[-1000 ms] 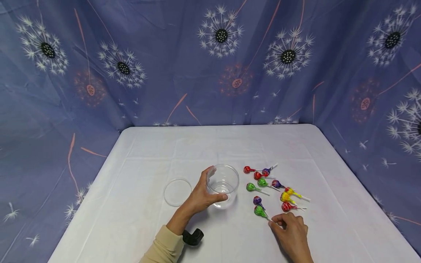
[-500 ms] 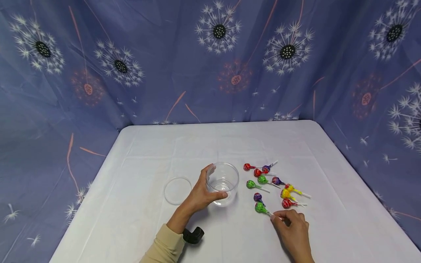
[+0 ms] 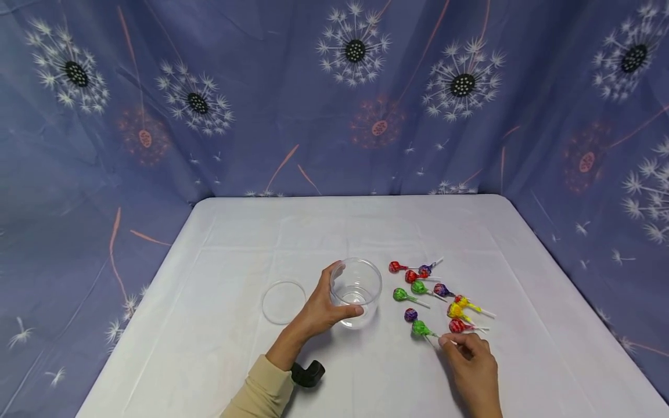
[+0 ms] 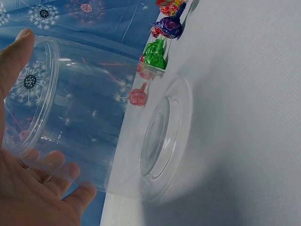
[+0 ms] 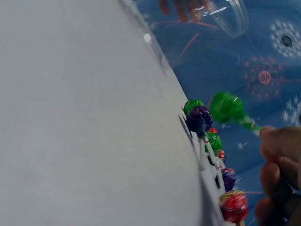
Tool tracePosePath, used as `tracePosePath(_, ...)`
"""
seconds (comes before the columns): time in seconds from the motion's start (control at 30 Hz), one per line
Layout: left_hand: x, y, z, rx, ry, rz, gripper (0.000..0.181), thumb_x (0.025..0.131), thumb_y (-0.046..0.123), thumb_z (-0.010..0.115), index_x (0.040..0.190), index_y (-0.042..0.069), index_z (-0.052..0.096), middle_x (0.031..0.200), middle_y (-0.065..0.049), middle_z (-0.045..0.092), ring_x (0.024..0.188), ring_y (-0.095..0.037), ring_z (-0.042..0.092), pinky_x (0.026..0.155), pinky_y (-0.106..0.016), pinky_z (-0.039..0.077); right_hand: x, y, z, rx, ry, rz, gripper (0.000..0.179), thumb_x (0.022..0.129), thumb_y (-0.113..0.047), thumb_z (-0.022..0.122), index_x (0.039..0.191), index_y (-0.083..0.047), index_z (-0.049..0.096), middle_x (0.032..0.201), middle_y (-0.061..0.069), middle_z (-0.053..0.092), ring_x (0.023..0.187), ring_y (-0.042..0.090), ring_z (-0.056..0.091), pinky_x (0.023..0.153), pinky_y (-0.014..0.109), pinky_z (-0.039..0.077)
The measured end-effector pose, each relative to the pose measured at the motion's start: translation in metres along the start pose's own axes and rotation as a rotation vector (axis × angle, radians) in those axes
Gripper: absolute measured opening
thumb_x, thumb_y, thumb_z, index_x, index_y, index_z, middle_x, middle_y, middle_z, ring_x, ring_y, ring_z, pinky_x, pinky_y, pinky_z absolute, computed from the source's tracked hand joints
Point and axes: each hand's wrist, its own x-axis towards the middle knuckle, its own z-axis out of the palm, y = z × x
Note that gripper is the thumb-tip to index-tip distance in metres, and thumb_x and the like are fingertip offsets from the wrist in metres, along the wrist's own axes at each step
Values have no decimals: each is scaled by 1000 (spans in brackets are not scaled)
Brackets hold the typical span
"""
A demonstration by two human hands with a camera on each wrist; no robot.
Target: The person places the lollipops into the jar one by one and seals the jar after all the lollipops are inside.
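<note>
My left hand [image 3: 321, 310] grips a clear plastic tub [image 3: 360, 322], thumb on the near side and fingers round the left. The tub stands upright on the white table, with nothing inside. My right hand [image 3: 473, 363] pinches the stick of a green-wrapped lollipop [image 3: 420, 328] between thumb and fingertips. In the right wrist view this green lollipop [image 5: 228, 107] hangs above the table, slightly blurred. Just behind it a purple lollipop [image 3: 410, 314] lies on the cloth, its stick partly hidden.
Several red, green, purple and yellow lollipops [image 3: 456, 311] lie loosely to the right of the tub. A clear round lid [image 3: 262, 303] lies at its left. A black curved piece [image 3: 308, 374] sits at my left wrist. A blue dandelion-print curtain [image 3: 282, 104] surrounds the table.
My right hand has raised the green lollipop off the cloth and shifted it slightly right, apart from the purple one. The left hand and tub stay put.
</note>
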Motion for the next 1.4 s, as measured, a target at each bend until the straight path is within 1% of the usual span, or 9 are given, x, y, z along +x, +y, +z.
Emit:
tracePosePath(0.2, 0, -1, -1, 6, 0, -11, 99, 69, 38, 83, 146, 29, 20, 152, -1, 32, 140, -28, 30, 111, -52, 27, 7, -23, -6, 75, 14, -114, 6, 80, -17, 76, 83, -14, 73, 72, -15, 54, 75, 0, 42, 71, 15, 33)
tracePosePath(0.33, 0, -1, -1, 5, -6, -16, 99, 70, 37, 82, 146, 28, 20, 152, -1, 31, 140, -30, 30, 110, -52, 28, 13, -36, -6, 131, 15, -177, 4, 79, -12, 76, 81, -13, 72, 71, -17, 55, 74, 1, 43, 69, 14, 33)
tracePosePath(0.5, 0, -1, -1, 3, -10, -19, 98, 71, 35, 82, 146, 27, 19, 152, -2, 31, 138, -31, 32, 109, -53, 29, 22, -50, -5, 178, 10, -218, 6, 77, -9, 76, 80, -11, 72, 68, -14, 51, 73, 4, 41, 63, 17, 32)
tracePosePath(0.63, 1, -2, -1, 11, -6, -16, 98, 71, 34, 82, 146, 27, 20, 152, -5, 31, 137, -31, 33, 109, -53, 30, 28, -60, -4, 194, 0, -236, 5, 79, -10, 76, 81, -11, 73, 71, -15, 53, 76, 5, 43, 64, 16, 34)
tracePosePath(0.83, 0, -1, -2, 9, -8, -9, 99, 71, 37, 82, 147, 27, 20, 151, -7, 31, 137, -31, 34, 108, -52, 30, 36, -76, -3, 204, -46, -257, 4, 81, -15, 75, 82, -13, 73, 75, -15, 57, 81, 4, 45, 69, 15, 36)
tracePosePath(0.97, -1, -1, -3, 22, -9, -3, 99, 70, 40, 81, 147, 27, 20, 151, -6, 31, 137, -29, 34, 108, -51, 30, 41, -87, -1, 236, -91, -312, 3, 81, -13, 74, 83, -13, 73, 77, -12, 57, 85, 5, 45, 72, 15, 35)
tracePosePath(1.17, 0, 0, -3, 42, -6, 0, 98, 71, 40, 81, 147, 27, 20, 152, -5, 30, 140, -27, 31, 110, -52, 28, 49, -97, 9, 283, -162, -399, 3, 81, -11, 74, 83, -12, 73, 77, -8, 56, 84, 9, 43, 70, 22, 35)
tracePosePath(1.3, -1, 1, -3, 44, -7, -9, 98, 71, 39, 81, 147, 27, 20, 152, -6, 30, 140, -28, 31, 110, -52, 28, 52, -105, 16, 280, -193, -445, 4, 81, -11, 73, 85, -10, 73, 78, -8, 56, 85, 7, 43, 71, 22, 34)
tracePosePath(1.4, -1, 1, -3, 44, -7, -9, 99, 71, 41, 81, 147, 28, 19, 152, -7, 30, 139, -29, 32, 109, -53, 29, 53, -114, 20, 261, -218, -463, 5, 82, -14, 73, 86, -12, 73, 79, -7, 57, 86, 7, 43, 74, 21, 33)
